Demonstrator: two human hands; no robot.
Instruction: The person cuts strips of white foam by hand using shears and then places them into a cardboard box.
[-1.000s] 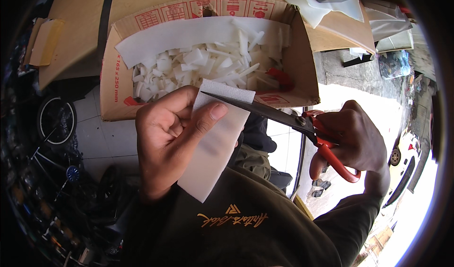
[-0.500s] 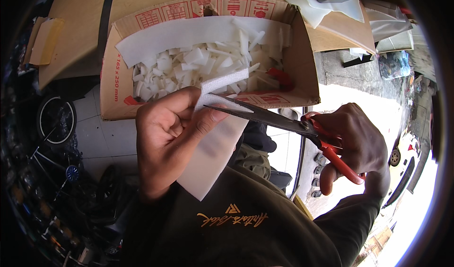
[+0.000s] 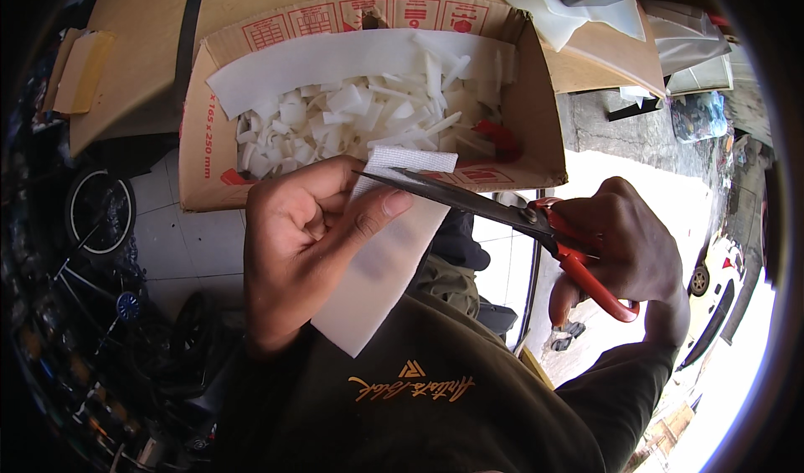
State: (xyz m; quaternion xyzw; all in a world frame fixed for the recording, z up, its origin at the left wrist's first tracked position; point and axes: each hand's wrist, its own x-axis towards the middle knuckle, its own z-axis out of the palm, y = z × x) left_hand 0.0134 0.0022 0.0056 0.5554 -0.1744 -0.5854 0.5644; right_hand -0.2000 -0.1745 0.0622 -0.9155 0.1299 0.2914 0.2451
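My left hand [image 3: 306, 234] pinches a white strip of foam-like sheet [image 3: 377, 276] between thumb and fingers. The strip hangs down toward my dark top, and its upper end has a mesh-like texture. My right hand [image 3: 624, 239] grips a pair of scissors [image 3: 477, 203] with red handles and dark blades. The blades lie across the strip's upper end, just above my left thumb, with their tips reaching my left fingers. A narrow end piece [image 3: 414, 156] of the strip sits above the blades; whether it is fully severed I cannot tell.
Behind my hands, a cardboard box [image 3: 536, 113] holds many small white offcuts [image 3: 360, 109] and a longer white strip [image 3: 318, 63]. It stands against a wooden table [image 3: 134, 46]. White sheets [image 3: 578, 17] lie at the far right; a wheel [image 3: 100, 211] is at the left.
The scissors' blades and handles have come closer together. The end piece, which stood up folded away from the strip, has shifted right and lowered toward the blades.
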